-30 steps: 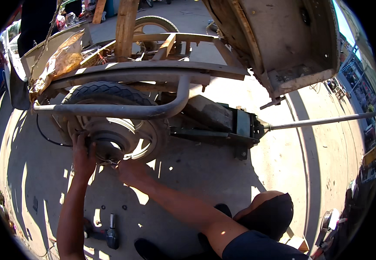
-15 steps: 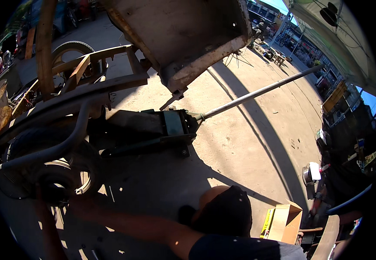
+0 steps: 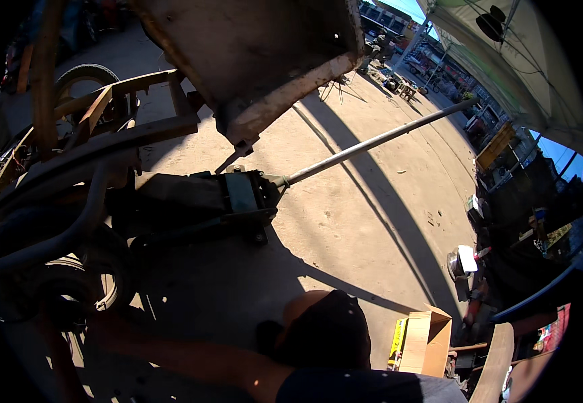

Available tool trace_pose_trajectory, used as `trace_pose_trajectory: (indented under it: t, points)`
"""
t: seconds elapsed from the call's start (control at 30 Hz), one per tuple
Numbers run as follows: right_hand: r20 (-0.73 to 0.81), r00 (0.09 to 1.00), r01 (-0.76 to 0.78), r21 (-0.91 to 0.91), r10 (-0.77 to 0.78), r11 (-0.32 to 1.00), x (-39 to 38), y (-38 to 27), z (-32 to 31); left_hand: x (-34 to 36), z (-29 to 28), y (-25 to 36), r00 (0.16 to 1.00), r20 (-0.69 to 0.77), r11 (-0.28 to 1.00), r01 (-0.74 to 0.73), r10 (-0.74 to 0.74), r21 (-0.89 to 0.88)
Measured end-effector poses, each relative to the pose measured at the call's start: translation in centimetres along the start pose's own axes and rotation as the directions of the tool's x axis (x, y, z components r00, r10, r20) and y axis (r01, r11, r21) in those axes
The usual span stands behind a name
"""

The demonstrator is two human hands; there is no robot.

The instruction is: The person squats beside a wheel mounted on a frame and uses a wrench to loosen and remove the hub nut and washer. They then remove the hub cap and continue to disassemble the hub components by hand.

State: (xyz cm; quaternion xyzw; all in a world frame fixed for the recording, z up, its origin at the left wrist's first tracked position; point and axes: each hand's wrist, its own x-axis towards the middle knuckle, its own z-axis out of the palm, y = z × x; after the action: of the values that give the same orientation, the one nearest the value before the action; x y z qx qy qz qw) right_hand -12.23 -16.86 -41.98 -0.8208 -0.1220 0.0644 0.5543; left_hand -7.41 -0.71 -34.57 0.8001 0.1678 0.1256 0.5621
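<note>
At the lower left, a wheel with a dark tyre sits in deep shadow under a metal frame with a bent grey tube. My right hand reaches across to the lower part of this wheel. My left hand is beside it, its forearm rising from the lower edge. Both hands are so dark that fingers, and anything in them, cannot be made out. Right of the wheel, a dark green floor jack stands under the frame, its long metal handle pointing up to the right.
A rusty metal panel hangs tilted above the jack. Behind the frame stands another wheel. An open cardboard box lies at the lower right, near a curved wooden piece. My bent knee is between box and wheel.
The whole scene has shifted slightly left in the view as my head turned. Both hands stay at the wheel; the jack and frame have not visibly moved.
</note>
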Motion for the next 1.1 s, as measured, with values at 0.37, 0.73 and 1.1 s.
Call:
trace_pose_trajectory:
  t: [0.37,0.73,1.1]
  points:
    - [-0.138,0.99,0.029,0.038,-0.023,0.999,-1.5,-2.4,-0.5,-0.4,-0.6,0.5,0.994,-0.078,0.996,0.065,-0.07,-0.064]
    - [-0.123,0.992,-0.028,0.088,0.039,0.996,-0.7,-1.5,0.1,-1.0,-1.3,-0.1,0.955,-0.107,0.943,0.251,-0.278,-0.217]
    - [0.152,0.988,0.088,-0.432,-0.024,0.898,-0.3,-4.4,-4.0,-0.7,1.3,2.5,0.928,-0.283,0.968,-0.252,0.243,0.007]
